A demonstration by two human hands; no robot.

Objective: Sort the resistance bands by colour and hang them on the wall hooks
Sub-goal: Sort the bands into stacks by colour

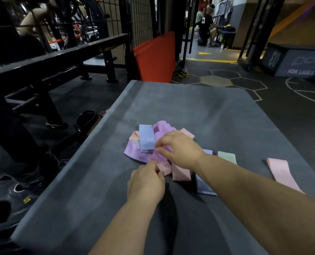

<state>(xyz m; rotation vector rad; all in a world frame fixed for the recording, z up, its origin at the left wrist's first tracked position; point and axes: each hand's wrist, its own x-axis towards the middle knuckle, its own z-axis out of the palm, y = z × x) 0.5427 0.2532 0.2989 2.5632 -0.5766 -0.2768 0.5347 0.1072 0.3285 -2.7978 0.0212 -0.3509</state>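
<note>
I've got both hands in the pile of resistance bands (149, 144), which lies in the middle of the grey padded surface (199, 111). The left hand (146, 183) is curled, thumb and fingertips pinching the near edge of a pink band (164, 167). The right hand (178, 150) is bent down over the heap, and its thumb and forefinger look closed on a fold of the purple band (134, 153), though blur makes the exact grip hard to read. To do this well I'd draw the two bands apart slowly and low, holding the purple one down while the pink slides free, so that the blue band marked 20 (146, 139) lying on top isn't dragged along. To my right some bands lie singly: a green band (226, 157), a blue-grey band (203, 186) partly under my forearm, and a lone pink band (281, 173) well apart. The freed pink one belongs with that one, I'd judge. No wall hooks are in view, so hanging comes later. The surface is matte and looks grippy, so bands may catch rather than slide. Around it is a gym: a black bench (61, 56) at left, an orange mat (155, 56) leaning upright, a soft box marked 03 (291, 61), and a weight plate (9, 196) on the floor.
</note>
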